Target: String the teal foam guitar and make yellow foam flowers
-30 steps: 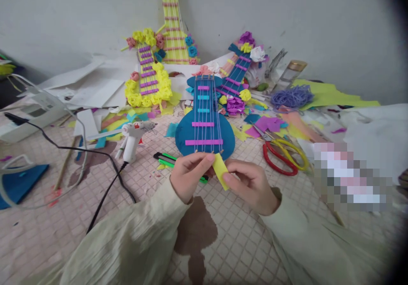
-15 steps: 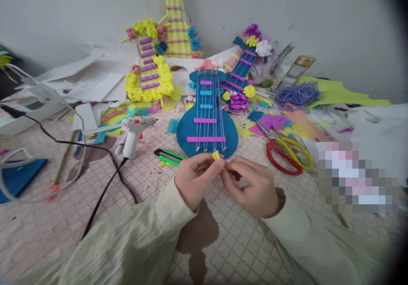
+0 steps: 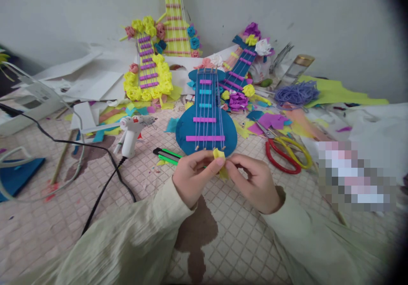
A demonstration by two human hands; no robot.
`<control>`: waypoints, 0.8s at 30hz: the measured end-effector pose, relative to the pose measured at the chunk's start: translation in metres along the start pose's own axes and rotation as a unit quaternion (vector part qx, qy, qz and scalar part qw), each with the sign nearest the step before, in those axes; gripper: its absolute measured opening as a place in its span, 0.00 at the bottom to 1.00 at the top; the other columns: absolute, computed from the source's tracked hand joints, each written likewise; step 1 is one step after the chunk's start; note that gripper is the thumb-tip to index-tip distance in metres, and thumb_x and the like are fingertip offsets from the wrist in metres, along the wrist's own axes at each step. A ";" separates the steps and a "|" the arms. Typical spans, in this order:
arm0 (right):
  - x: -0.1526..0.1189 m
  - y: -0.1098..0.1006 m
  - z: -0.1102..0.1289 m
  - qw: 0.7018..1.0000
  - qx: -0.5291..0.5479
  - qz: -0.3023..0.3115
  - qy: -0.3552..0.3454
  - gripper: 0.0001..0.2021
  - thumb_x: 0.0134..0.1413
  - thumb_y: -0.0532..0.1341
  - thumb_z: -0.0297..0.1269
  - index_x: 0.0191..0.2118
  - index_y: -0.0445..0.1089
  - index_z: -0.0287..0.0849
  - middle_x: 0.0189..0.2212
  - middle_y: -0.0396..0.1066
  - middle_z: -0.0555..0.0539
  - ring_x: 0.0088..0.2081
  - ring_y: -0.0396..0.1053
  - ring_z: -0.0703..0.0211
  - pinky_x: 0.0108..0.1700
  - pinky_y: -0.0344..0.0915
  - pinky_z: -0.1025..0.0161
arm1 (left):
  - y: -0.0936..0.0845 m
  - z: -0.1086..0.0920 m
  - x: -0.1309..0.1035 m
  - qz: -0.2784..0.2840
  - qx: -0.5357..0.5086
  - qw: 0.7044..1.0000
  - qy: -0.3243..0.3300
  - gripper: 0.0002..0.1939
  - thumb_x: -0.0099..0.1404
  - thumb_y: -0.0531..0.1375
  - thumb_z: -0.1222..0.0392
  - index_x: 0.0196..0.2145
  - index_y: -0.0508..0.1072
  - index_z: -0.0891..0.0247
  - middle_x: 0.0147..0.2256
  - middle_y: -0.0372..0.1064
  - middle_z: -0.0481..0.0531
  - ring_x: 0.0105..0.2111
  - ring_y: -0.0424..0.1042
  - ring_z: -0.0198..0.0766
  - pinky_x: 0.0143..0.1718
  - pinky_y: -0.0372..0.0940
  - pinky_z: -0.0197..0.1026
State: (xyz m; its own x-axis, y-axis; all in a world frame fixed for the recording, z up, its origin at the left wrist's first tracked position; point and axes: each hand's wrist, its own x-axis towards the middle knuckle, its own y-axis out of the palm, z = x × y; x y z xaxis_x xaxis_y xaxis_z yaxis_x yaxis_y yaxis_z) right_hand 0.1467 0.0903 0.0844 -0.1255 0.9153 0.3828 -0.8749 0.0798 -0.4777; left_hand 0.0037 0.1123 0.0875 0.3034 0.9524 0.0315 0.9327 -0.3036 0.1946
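Observation:
A small piece of yellow crepe paper [image 3: 218,153] is pinched between my two hands, part of it sticking up and part hanging below the fingertips. My left hand [image 3: 194,176] is closed on it, thumb over the front. My right hand [image 3: 253,181] grips its right side with thumb and forefinger. Just beyond the hands lies a blue paper guitar [image 3: 184,134] with pink and light-blue strips and several white strings; the fingers cover its lower edge. A green utility knife [image 3: 167,156] lies left of it, partly behind my left hand.
A white glue gun [image 3: 129,142] with a black cord stands left. Red-and-yellow scissors [image 3: 283,157] lie right, near purple string [image 3: 296,93]. Behind are a yellow flowered guitar [image 3: 148,66], another blue guitar [image 3: 245,62] and a jar [image 3: 298,68]. Paper scraps are scattered around.
The yellow paper has turned in my fingers and shows wider, with a lower end now visible beneath them. My right fingers have shifted slightly. The view has moved a little.

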 end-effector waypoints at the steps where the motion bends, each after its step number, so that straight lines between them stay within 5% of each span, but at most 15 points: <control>1: 0.000 0.000 0.000 1.000 -0.001 -0.004 0.003 0.09 0.53 0.54 0.32 0.23 0.64 0.40 0.18 0.62 0.53 0.22 0.59 0.67 0.24 0.58 0.68 | 0.000 0.000 0.000 0.002 -0.003 1.000 -0.002 0.10 0.55 0.60 0.58 0.32 0.74 0.67 0.29 0.72 0.51 0.27 0.70 0.32 0.28 0.67 0.33; 7: -0.002 0.002 0.001 1.000 -0.004 -0.015 0.018 0.09 0.53 0.54 0.32 0.23 0.63 0.40 0.16 0.59 0.54 0.20 0.57 0.68 0.22 0.56 0.69 | 0.000 0.000 -0.001 0.000 0.004 1.000 -0.010 0.09 0.57 0.56 0.60 0.31 0.73 0.68 0.27 0.71 0.51 0.26 0.69 0.32 0.27 0.65 0.33; 15: -0.001 0.003 0.002 0.998 -0.006 -0.057 0.018 0.04 0.49 0.57 0.31 0.25 0.64 0.41 0.20 0.64 0.52 0.23 0.61 0.66 0.24 0.60 0.66 | -0.003 0.000 -0.001 -0.012 0.148 0.989 0.020 0.06 0.55 0.56 0.62 0.26 0.71 0.67 0.22 0.68 0.49 0.22 0.66 0.31 0.23 0.62 0.32; 24: -0.003 0.004 0.000 0.996 -0.014 -0.090 0.002 0.02 0.48 0.59 0.28 0.28 0.66 0.41 0.21 0.60 0.52 0.23 0.59 0.66 0.24 0.58 0.65 | 0.001 -0.002 0.000 -0.006 0.078 0.996 -0.042 0.08 0.54 0.58 0.61 0.21 0.70 0.67 0.18 0.66 0.47 0.21 0.67 0.32 0.22 0.64 0.33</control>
State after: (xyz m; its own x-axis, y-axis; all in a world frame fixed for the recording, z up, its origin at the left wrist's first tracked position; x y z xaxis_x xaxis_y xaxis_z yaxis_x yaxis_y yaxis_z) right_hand 0.1440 0.0884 0.0812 0.0344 0.8866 0.4612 -0.8701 0.2536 -0.4226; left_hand 0.0039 0.1123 0.0894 0.3016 0.9519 -0.0541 0.9532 -0.2997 0.0403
